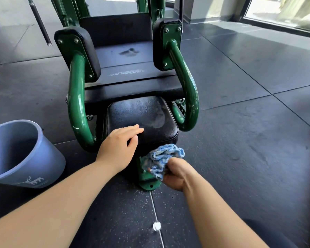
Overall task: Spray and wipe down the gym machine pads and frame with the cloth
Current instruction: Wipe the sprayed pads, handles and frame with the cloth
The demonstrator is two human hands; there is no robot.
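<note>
A green-framed gym machine with black pads stands in front of me. Its small front seat pad shows wet smears, and the larger seat pad behind it has a damp patch. My left hand rests flat with straight fingers on the near left edge of the front pad. My right hand grips a bunched blue cloth just below the pad's front edge, against the green support post. Two black side pads sit on the curved green arms. No spray bottle is in view.
A blue-grey plastic bucket stands on the floor at the left, close to my left forearm. Dark rubber floor tiles surround the machine. A small clear round cap lies on the floor near me. A window runs along the far right.
</note>
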